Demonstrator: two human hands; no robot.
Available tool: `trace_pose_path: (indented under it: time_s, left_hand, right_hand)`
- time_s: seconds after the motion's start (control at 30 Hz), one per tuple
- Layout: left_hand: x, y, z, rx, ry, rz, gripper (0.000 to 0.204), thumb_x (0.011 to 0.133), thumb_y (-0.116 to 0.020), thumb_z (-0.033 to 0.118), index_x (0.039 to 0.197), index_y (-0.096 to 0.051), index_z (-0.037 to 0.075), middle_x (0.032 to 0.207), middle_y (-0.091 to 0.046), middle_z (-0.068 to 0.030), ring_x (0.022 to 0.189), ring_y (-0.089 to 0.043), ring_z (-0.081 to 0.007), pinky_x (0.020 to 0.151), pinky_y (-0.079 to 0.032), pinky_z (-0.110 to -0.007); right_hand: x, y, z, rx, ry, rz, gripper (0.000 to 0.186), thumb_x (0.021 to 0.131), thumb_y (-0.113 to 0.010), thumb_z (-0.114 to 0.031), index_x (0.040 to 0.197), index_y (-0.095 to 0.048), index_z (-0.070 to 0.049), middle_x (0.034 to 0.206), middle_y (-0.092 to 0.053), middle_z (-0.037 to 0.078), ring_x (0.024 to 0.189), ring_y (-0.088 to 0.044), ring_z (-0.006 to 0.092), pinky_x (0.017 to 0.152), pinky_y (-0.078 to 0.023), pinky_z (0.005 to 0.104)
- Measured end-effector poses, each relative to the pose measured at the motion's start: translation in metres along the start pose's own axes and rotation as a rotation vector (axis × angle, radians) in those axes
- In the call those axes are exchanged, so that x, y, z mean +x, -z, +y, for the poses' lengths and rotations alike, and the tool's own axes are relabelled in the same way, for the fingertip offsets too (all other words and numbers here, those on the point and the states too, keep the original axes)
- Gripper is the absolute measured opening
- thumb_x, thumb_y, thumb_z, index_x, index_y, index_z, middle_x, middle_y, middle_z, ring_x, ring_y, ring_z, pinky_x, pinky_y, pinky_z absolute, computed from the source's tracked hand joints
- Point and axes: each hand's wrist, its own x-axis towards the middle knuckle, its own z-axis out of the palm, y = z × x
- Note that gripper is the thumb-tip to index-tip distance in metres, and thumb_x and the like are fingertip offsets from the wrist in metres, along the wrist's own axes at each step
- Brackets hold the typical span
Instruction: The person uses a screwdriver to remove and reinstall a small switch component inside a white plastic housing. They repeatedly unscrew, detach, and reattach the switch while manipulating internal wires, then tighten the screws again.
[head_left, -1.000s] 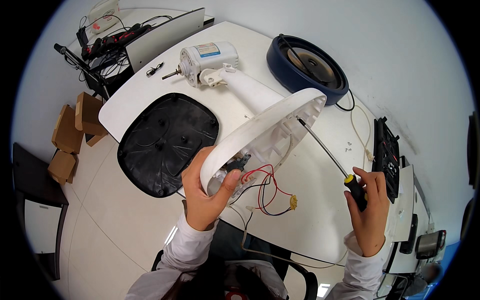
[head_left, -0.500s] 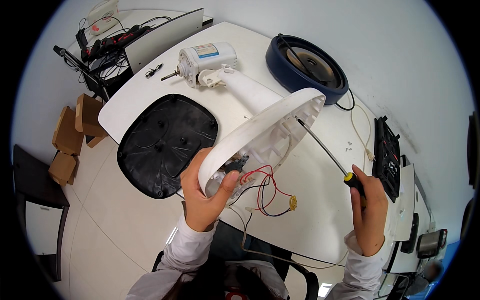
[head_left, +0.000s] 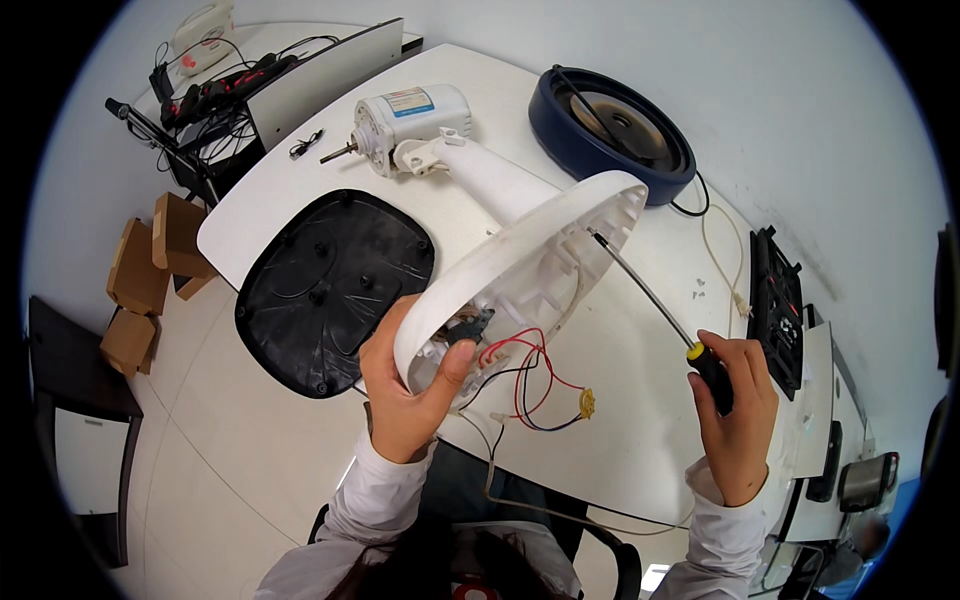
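Note:
My left hand [head_left: 410, 395] grips the near rim of a white plastic fan base [head_left: 470, 268], thumb inside the hollow underside. The base is tipped on edge, its neck leading back to a white fan motor [head_left: 435, 112] lying on the table. In my right hand [head_left: 742, 425] is the black and yellow handle of a screwdriver [head_left: 650, 293]; its tip reaches into the far part of the base's underside. Red, black and blue wires [head_left: 530, 375] hang out beside my left hand, ending at a yellow round part [head_left: 587, 403]. A black bottom cover [head_left: 335, 290] lies left of the base.
A dark blue round housing [head_left: 560, 135] stands at the back by the wall. Several small screws [head_left: 699, 289] lie right of the base, near a black tool case [head_left: 775, 315]. A pale cord [head_left: 590, 523] droops over the table's near edge. Cardboard boxes [head_left: 138, 268] sit at far left.
The fingers of my right hand have shifted around the screwdriver handle, so more of it shows. The fan base has moved very slightly; my left hand keeps its grip.

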Motion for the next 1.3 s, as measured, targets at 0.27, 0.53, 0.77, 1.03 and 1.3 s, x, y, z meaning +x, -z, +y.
trace_pose_path:
  time_s: [0.27, 0.53, 0.77, 1.03, 1.3]
  left_hand:
    - [-0.001, 0.001, 0.0, 0.002, 0.006, 0.01, 0.033, 0.073, -0.068, 0.013, 0.099, -0.058, -0.004, 0.085, -0.061, -0.008, 0.078, -0.056, -0.0132, 0.072, -0.043, -0.024]
    - [-0.006, -0.003, -0.004, 0.006, 0.04, 0.076, 0.035, 0.075, -0.068, 0.015, 0.102, -0.057, -0.005, 0.089, -0.061, -0.0074, 0.081, -0.055, -0.0132, 0.076, -0.042, -0.025]
    - [-0.012, -0.001, -0.014, 0.049, 0.034, 0.087, 0.042, 0.078, -0.068, 0.019, 0.11, -0.052, -0.004, 0.102, -0.058, -0.0101, 0.092, -0.054, -0.0169, 0.084, -0.04, -0.028]
    - [-0.013, -0.005, -0.01, 0.098, 0.097, 0.078, 0.045, 0.081, -0.065, 0.023, 0.113, -0.05, -0.005, 0.108, -0.056, -0.0104, 0.096, -0.052, -0.0169, 0.086, -0.038, -0.027]
    - [-0.013, -0.006, -0.011, 0.13, 0.072, 0.112, 0.041, 0.079, -0.066, 0.02, 0.109, -0.052, -0.004, 0.102, -0.057, -0.0093, 0.092, -0.053, -0.0157, 0.083, -0.039, -0.027]
  right_hand:
    - [-0.003, 0.001, -0.002, -0.001, -0.01, -0.013, 0.038, 0.069, -0.067, 0.004, 0.105, -0.058, -0.006, 0.087, -0.052, 0.01, 0.07, -0.059, 0.0244, 0.058, -0.047, 0.0298]
    - [-0.024, 0.015, 0.012, -0.015, -0.156, -0.03, 0.038, 0.068, -0.065, 0.004, 0.104, -0.058, -0.006, 0.088, -0.053, 0.011, 0.074, -0.057, 0.0285, 0.064, -0.046, 0.0315]
    - [-0.072, 0.011, 0.071, -0.184, -0.383, -0.074, 0.035, 0.076, -0.061, -0.004, 0.109, -0.056, -0.013, 0.088, -0.055, 0.009, 0.072, -0.057, 0.0303, 0.061, -0.045, 0.0351]
    - [-0.088, -0.001, 0.104, -0.429, -0.399, -0.136, 0.031, 0.077, -0.061, -0.006, 0.105, -0.061, -0.017, 0.087, -0.055, 0.004, 0.059, -0.058, 0.0248, 0.053, -0.046, 0.0342]
    - [-0.089, -0.001, 0.1, -0.556, -0.352, -0.155, 0.029, 0.076, -0.058, -0.006, 0.103, -0.063, -0.016, 0.084, -0.052, 0.003, 0.064, -0.057, 0.0217, 0.056, -0.046, 0.0328]
